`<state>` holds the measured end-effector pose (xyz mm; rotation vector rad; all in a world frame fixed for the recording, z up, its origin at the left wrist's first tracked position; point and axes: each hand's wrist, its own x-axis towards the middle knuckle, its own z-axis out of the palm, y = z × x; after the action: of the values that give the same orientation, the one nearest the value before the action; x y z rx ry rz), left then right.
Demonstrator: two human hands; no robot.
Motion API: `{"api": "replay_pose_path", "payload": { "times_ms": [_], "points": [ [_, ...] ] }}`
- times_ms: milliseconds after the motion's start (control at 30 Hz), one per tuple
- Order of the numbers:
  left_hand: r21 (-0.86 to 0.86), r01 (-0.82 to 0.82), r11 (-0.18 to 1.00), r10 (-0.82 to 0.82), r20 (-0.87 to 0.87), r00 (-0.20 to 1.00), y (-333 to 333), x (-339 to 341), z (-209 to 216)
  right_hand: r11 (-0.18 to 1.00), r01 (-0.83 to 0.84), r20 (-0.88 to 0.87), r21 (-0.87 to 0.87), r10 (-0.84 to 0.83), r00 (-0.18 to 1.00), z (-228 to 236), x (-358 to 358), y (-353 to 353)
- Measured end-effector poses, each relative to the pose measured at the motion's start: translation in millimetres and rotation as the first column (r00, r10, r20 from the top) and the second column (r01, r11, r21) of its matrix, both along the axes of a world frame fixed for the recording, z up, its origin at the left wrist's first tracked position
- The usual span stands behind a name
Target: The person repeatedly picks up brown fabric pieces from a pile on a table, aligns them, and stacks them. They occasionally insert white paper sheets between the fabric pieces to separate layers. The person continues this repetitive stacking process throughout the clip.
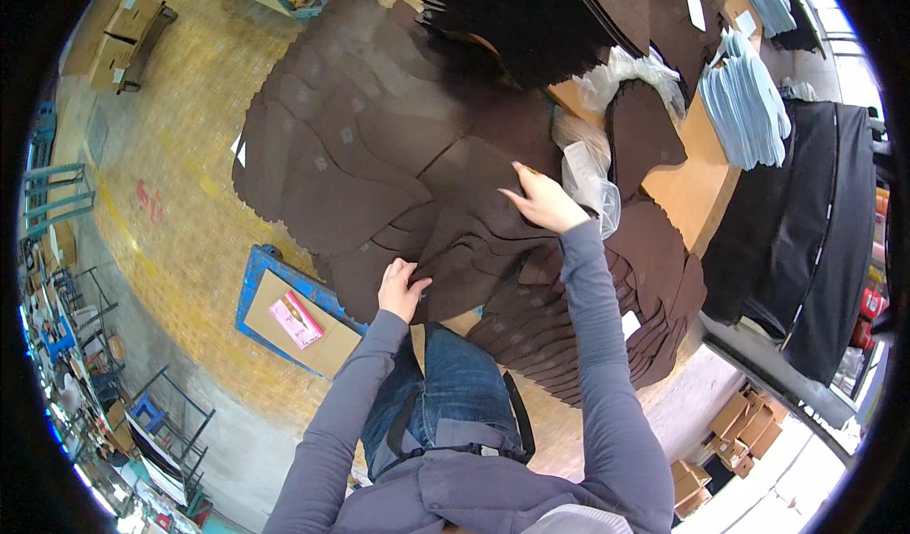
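Observation:
A large heap of dark brown cut fabric pieces [379, 145] lies fanned out in overlapping layers in front of me. At its near edge my left hand [402, 292] is closed, thumb and fingers pinching the border of a brown piece. My right hand [547, 200] rests over the middle of the heap, thumb and forefinger spread apart; its other fingers are partly hidden. Just beyond the right wrist sits a clear plastic bag with a white label [590, 176]. More brown pieces [607, 316] spread in ridged layers under my right forearm.
Dark stacked pieces [531, 22] stand at the far side. Light blue strips [744, 103] lie on the wooden table [697, 198] at right, near hanging black sheets [806, 221]. A blue-framed platform [251, 288] at left bears cardboard and a pink packet [296, 320]. Cardboard boxes [744, 430] lie lower right.

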<state>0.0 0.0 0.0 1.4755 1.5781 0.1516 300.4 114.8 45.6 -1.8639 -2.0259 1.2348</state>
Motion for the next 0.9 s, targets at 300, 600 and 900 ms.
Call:
{"api": "replay_pose_path", "payload": {
  "times_ms": [300, 600, 900],
  "points": [
    [0.344, -0.064, 0.937, -0.069, 0.36, 0.93, 34.3, 23.6, -5.3, 0.962, -0.101, -0.197, 0.255, 0.154, 0.968, 46.8, -19.2, -47.1],
    [-0.147, -0.296, 0.944, 0.314, 0.681, 0.661, 33.3, 26.1, 17.6, 0.904, 0.323, -0.292, 0.281, -0.24, 0.926, 36.6, -40.7, -52.1],
    [0.153, -0.34, 0.928, 0.019, 0.891, 0.453, 50.4, -8.1, 84.1, 0.8, 0.599, -0.997, -0.02, -0.06, 0.047, 49.4, -24.1, -53.6]
  ]
}}
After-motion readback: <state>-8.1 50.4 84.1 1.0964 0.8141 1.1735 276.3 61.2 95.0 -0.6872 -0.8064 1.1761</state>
